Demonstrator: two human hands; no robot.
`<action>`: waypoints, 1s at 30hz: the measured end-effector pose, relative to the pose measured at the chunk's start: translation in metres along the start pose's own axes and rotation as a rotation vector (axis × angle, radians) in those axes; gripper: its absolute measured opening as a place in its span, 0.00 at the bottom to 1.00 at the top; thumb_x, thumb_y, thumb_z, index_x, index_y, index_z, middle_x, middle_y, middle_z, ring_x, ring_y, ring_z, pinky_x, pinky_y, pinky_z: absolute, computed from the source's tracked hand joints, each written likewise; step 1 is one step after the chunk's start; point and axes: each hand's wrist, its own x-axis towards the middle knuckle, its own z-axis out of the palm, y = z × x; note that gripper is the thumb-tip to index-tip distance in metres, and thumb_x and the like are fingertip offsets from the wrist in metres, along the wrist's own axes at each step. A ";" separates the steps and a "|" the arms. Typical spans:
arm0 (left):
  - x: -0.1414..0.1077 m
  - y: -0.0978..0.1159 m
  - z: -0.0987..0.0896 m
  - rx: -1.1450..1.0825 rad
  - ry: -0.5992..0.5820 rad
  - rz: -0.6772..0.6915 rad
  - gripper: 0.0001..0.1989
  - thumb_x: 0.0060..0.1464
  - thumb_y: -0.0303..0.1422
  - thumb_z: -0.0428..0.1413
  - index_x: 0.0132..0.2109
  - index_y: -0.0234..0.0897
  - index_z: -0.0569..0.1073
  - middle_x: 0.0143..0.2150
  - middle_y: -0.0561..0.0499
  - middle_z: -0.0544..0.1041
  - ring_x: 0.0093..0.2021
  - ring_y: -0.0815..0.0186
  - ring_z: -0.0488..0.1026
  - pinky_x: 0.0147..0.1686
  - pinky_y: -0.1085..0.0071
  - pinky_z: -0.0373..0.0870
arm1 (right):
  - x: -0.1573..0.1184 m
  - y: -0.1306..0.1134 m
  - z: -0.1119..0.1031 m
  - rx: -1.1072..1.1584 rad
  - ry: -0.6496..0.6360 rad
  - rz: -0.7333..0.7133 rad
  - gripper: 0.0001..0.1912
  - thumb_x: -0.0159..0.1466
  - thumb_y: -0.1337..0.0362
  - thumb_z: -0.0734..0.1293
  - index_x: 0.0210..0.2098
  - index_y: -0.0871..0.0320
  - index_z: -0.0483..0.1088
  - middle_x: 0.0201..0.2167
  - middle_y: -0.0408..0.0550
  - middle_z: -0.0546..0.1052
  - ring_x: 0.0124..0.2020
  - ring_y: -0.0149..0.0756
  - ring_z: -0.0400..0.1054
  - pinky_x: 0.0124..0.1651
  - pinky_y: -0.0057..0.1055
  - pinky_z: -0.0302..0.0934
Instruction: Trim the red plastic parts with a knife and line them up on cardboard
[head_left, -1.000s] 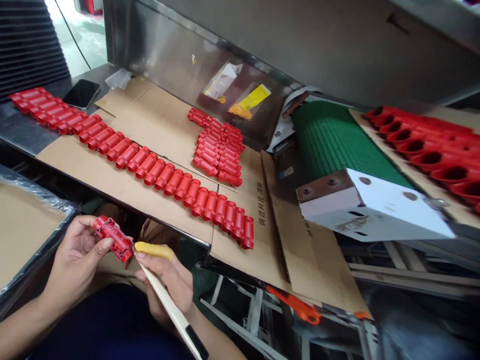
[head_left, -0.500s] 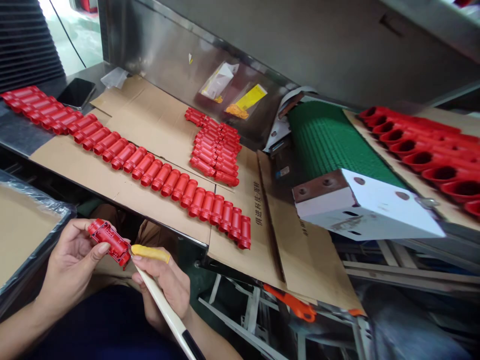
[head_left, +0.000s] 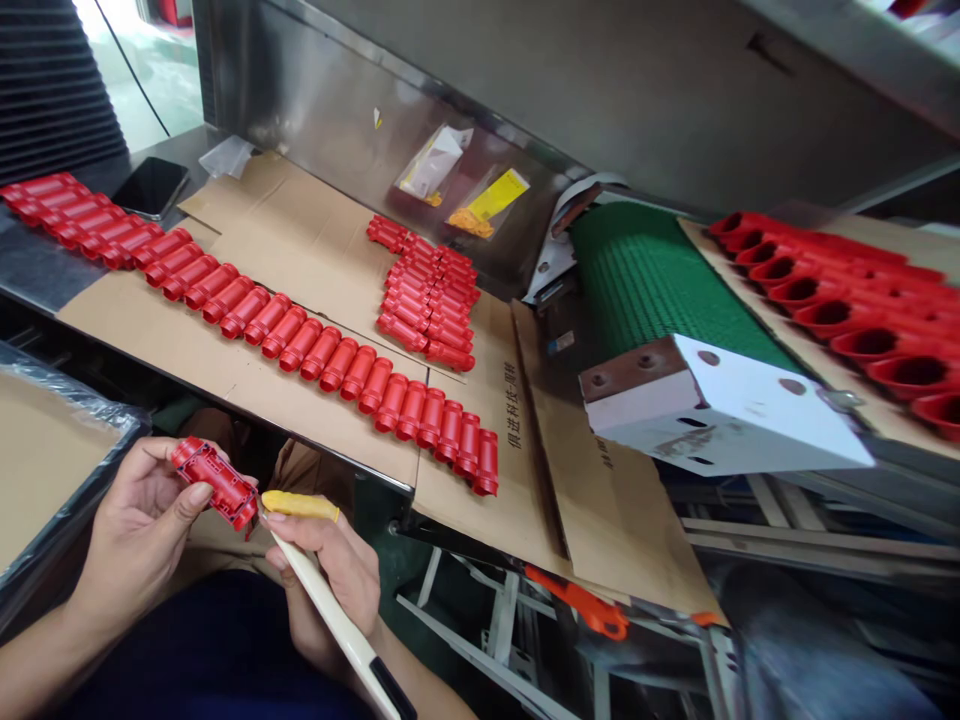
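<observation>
A red plastic part with dark seams is pinched between the thumb and fingers of my left hand. My right hand grips a long cream-coloured tool with a black band; its tip is close to the lower right end of the red part. Whether the tip touches it is too small to tell. A yellow finger cover sits on the right index finger. Beyond the hands, a long diagonal row of red parts lies on cardboard, and a second cluster of them lies farther back.
A green conveyor belt with a white bracket stands at the right, with more red parts beyond it. A phone and plastic bags lie farther back. A plastic-lined box is at the left.
The red part has shifted slightly left and turned a little in my left hand. My right hand keeps nearly the same place, and the view has moved slightly.
</observation>
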 end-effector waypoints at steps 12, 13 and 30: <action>0.003 -0.005 -0.005 0.167 0.042 -0.020 0.16 0.56 0.38 0.73 0.48 0.44 0.78 0.40 0.56 0.82 0.37 0.70 0.79 0.39 0.79 0.79 | 0.023 0.014 -0.023 -0.202 -0.297 -0.281 0.13 0.76 0.72 0.66 0.58 0.61 0.73 0.42 0.57 0.84 0.41 0.43 0.79 0.44 0.38 0.81; 0.003 -0.004 -0.005 0.180 0.044 -0.012 0.16 0.56 0.38 0.73 0.47 0.43 0.78 0.39 0.55 0.82 0.37 0.69 0.79 0.38 0.79 0.80 | 0.021 0.014 -0.022 -0.124 -0.266 -0.217 0.12 0.75 0.71 0.66 0.57 0.60 0.74 0.42 0.57 0.84 0.42 0.42 0.80 0.46 0.39 0.80; -0.002 -0.007 -0.005 0.242 0.031 0.143 0.13 0.57 0.33 0.72 0.48 0.47 0.80 0.44 0.53 0.83 0.40 0.63 0.83 0.43 0.70 0.83 | 0.006 0.010 -0.005 1.027 -0.344 0.587 0.27 0.67 0.38 0.74 0.33 0.56 0.69 0.22 0.46 0.80 0.19 0.35 0.75 0.22 0.28 0.71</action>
